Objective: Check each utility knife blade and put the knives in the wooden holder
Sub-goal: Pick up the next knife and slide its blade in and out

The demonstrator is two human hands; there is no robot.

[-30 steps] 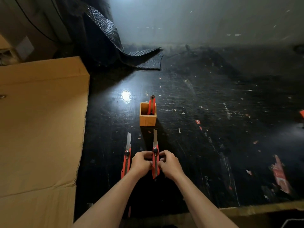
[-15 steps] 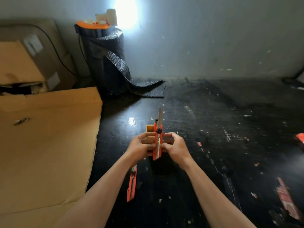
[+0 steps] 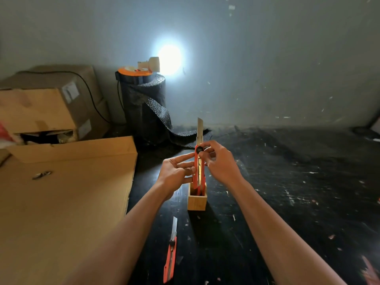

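Note:
I hold an orange utility knife [image 3: 199, 169] upright above the wooden holder [image 3: 196, 201], its blade extended and pointing up. My left hand [image 3: 174, 173] grips the knife's body from the left. My right hand [image 3: 221, 163] pinches the black lock knob near the top of the handle. The holder stands on the dark floor and another orange knife sits inside it, mostly hidden behind the held one. A further orange knife [image 3: 170, 254] lies on the floor nearer to me, blade out and pointing away.
A flat cardboard sheet [image 3: 61, 202] covers the floor at left, with cardboard boxes [image 3: 47, 108] behind it. A black roll of bubbled sheet [image 3: 146, 105] stands by the wall, topped by an orange reel. A bright lamp glares on the wall.
The view tilted up and both hands lifted the knife higher. My right hand moved from the knife's body to the lock knob. The holder now shows below the hands.

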